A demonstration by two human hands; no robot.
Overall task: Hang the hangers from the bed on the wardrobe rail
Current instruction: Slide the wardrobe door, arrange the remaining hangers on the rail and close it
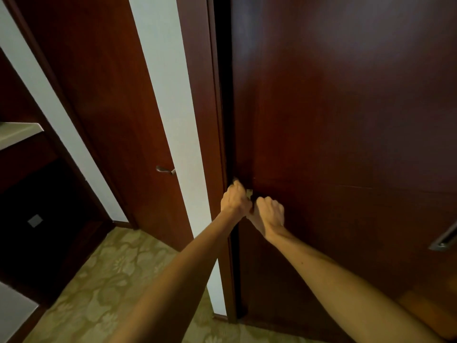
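Note:
A dark reddish-brown wardrobe door (346, 120) fills the right of the view, with a narrow dark gap along its left edge. My left hand (235, 200) curls around that edge at about waist height. My right hand (269, 215) sits right beside it, fingers bent on the door's recessed handle (249, 193), of which only a metallic sliver shows. Both forearms reach up from the bottom of the view. No hangers, bed or rail are in sight; the wardrobe's inside is hidden.
A second recessed metal handle (445, 240) sits on the wardrobe front at far right. A room door (118, 107) with a lever handle (165, 170) stands to the left, beyond a white wall strip. Dark shelving (22, 169) is at far left. Patterned green carpet (103, 288) covers the floor.

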